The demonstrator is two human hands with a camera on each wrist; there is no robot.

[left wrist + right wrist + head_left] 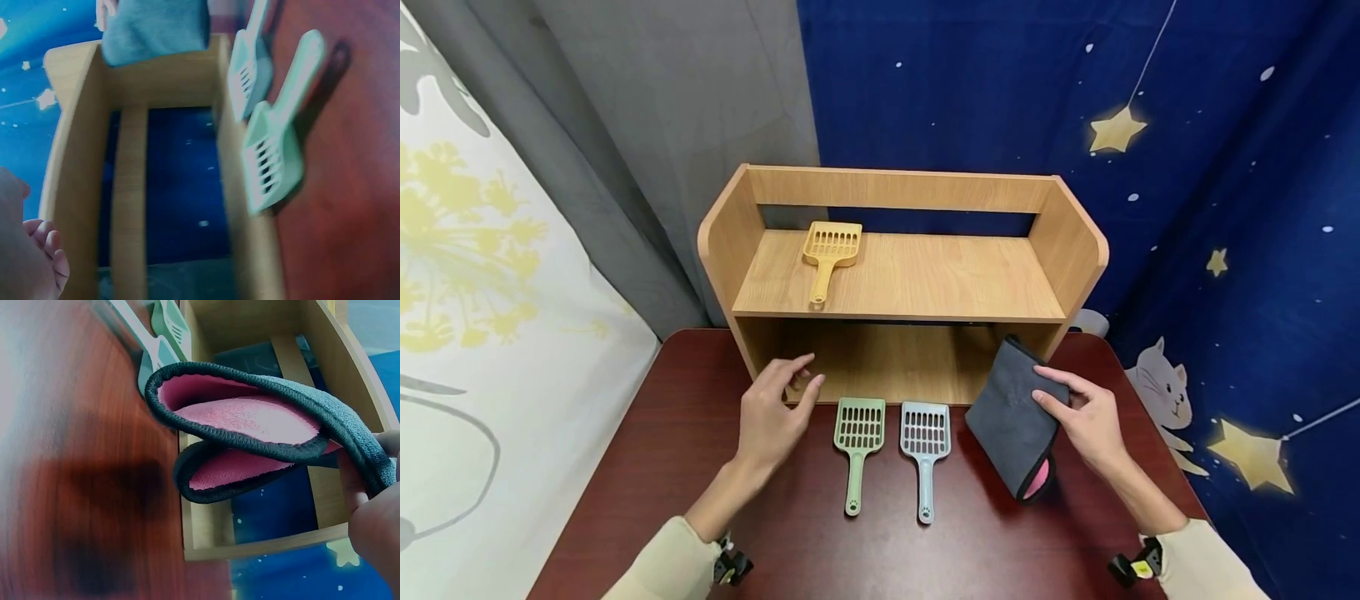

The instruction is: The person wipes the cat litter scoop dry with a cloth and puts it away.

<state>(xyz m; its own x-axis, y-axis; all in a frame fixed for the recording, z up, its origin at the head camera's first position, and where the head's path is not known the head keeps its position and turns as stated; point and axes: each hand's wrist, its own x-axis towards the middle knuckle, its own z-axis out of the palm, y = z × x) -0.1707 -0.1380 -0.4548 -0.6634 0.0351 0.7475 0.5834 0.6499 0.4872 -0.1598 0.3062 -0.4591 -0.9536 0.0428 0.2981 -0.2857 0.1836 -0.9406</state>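
My right hand (1086, 417) pinches a folded cloth (1017, 421) by its upper right edge, between thumb and fingers. Grey outside with a dark border, the cloth shows its pink inner side (250, 419) in the right wrist view. It hangs in front of the shelf's right end, over the table. My left hand (771, 408) is held near the lower left of the shelf, fingers bent loosely and nothing in them. Between the hands lie a green litter scoop (859, 437) and a light blue litter scoop (926, 450), handles toward me.
A two-tier wooden shelf (910, 279) stands at the back of the dark red table (820, 550). On its upper board lies a yellow litter scoop (832, 250). Behind hang a grey curtain (685, 92) and a blue starry curtain (955, 92); a white patterned cloth (497, 450) is at the left.
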